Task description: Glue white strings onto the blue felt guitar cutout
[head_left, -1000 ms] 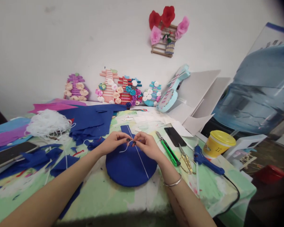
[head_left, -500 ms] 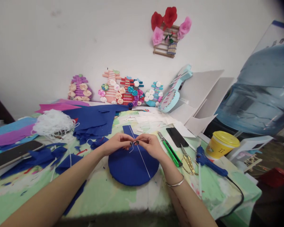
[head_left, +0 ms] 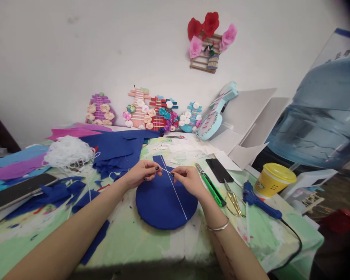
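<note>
One white strand ran between your left hand and your right hand, each with fingertips pinched on it, above the long-necked blue piece on the surface. Such a thin strand called for an even, gentle pull, without shifting the string across the piece.

Soft, even light is falling across the wall and the desk, casting faint shadows. Small highlights are glinting on the bracelet and the water bottle. Wide-angle distortion is stretching the outer edges, blackness is swallowing the upper right corner, and fine detail is looking slightly soft.
</note>
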Demonstrator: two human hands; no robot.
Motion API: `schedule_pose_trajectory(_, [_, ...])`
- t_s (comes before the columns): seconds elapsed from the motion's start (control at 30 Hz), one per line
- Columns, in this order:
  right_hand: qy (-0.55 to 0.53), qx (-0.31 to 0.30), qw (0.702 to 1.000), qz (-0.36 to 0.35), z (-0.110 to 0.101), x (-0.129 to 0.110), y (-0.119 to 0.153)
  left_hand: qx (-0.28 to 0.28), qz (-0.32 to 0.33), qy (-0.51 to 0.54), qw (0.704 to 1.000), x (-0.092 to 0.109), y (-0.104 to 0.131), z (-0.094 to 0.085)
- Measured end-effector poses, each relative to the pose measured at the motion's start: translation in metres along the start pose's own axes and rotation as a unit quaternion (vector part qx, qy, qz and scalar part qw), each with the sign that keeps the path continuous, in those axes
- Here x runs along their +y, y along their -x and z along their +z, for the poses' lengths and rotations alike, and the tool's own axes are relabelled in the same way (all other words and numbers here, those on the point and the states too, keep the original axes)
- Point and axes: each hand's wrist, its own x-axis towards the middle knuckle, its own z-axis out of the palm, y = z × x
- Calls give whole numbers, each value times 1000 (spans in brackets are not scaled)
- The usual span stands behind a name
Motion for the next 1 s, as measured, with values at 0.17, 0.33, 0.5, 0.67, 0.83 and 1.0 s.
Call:
schedule_pose_trajectory(0.17, [36,-6,999,25,-3,-6,4,95,47,-86,991,2,-9,-13])
schedule_pose_trajectory(0.33, [138,2,989,58,-7,-35,27,145,63,-133,978,2,-33,-34])
schedule_pose_trajectory(0.5, [177,-20,979,97,9,-66,73,171,73,-177,966,2,-67,-50])
schedule_pose_trajectory(0.67, [-12,-7,974,226,41,-47,116,192,85,-190,959,-8,-96,-57])
schedule_pose_trajectory(0.83, [-151,29,947,282,56,-4,141,215,65,-174,959,-27,-112,-59])
schedule_pose_trajectory(1.0, [-157,73,942,288,61,7,153,209,31,-143,967,-33,-116,-54])
